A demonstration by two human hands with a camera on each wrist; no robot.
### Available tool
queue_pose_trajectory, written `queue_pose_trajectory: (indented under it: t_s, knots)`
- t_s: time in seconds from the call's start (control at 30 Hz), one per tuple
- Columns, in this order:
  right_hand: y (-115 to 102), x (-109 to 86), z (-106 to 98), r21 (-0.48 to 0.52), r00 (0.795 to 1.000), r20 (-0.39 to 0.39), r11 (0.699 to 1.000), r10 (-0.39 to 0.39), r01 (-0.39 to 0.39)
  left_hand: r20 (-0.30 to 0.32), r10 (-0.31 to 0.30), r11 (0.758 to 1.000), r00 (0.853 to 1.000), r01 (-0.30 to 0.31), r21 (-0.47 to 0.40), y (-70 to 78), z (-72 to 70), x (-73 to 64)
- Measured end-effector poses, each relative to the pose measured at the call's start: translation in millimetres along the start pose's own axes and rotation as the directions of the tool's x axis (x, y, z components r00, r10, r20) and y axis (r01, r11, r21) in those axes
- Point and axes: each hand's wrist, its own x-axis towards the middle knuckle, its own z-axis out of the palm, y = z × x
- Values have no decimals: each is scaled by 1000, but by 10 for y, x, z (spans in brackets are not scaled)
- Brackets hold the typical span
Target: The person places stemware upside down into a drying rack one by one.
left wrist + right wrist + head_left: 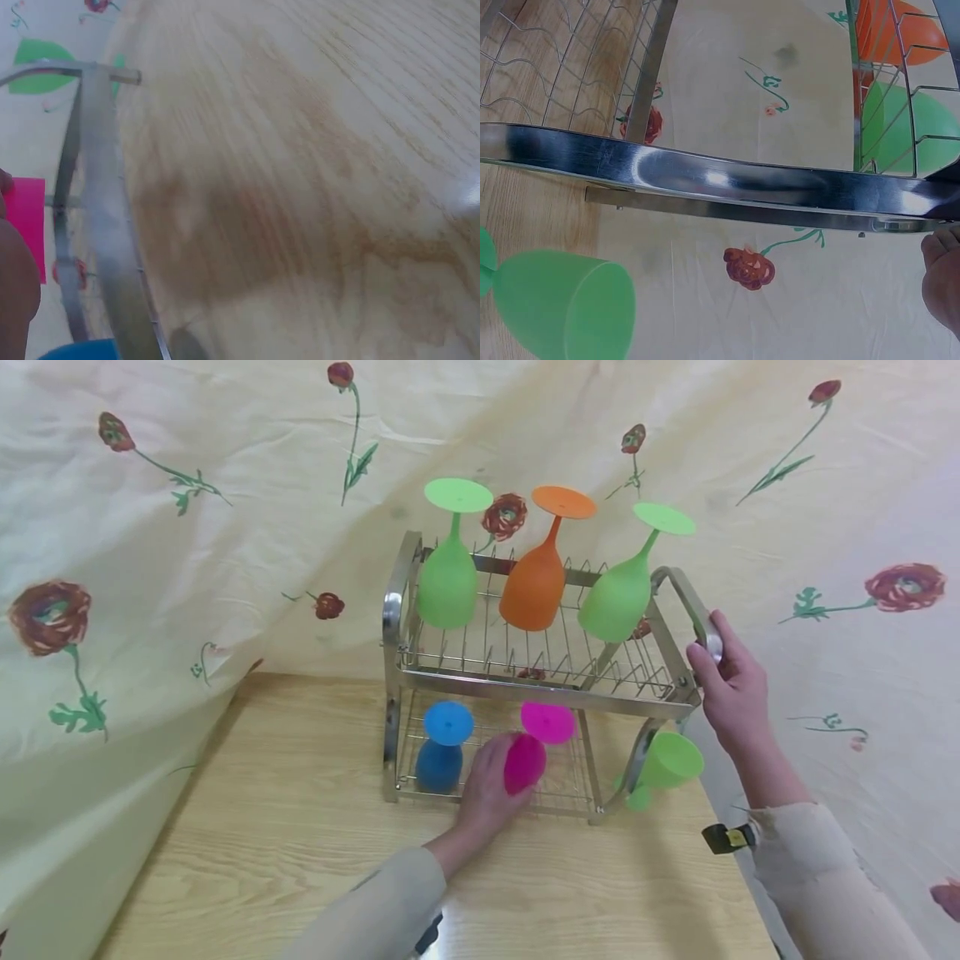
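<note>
My left hand [491,789] grips a pink goblet [525,764] by its bowl, upside down with its foot on top, at the lower shelf of a two-tier metal dish rack [517,687]. Just left of it, a blue goblet [440,764] stands inverted on the same shelf. With fingers and thumb curled round it, my right hand [735,685] holds the rack's upper right side handle [693,610]. In the left wrist view, part of the pink goblet [28,225] shows beside the fingers at the left edge.
On the top tier stand inverted goblets: green [447,585], orange [534,589] and another green [618,597]. A green goblet [672,760] lies on its side at the rack's right, on the wooden table [300,860]. Flowered cloth [225,568] hangs behind and at the sides.
</note>
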Motion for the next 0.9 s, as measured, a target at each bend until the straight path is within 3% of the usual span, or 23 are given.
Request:
queue_pose_trajectory:
  t_s: [0.23,0.57,0.9]
  knots:
    - [-11,9,19,8,1000,20,1000,-3,3,9,-66,998,998,66,-2,-197,103,14]
    - [0,9,-2,-24,1000,14,1000,17,-17,9,-57,998,998,57,1,-321,194,-2]
    - [7,-7,-13,57,1000,13,998,9,-9,0,-75,997,997,75,29,-441,228,-45]
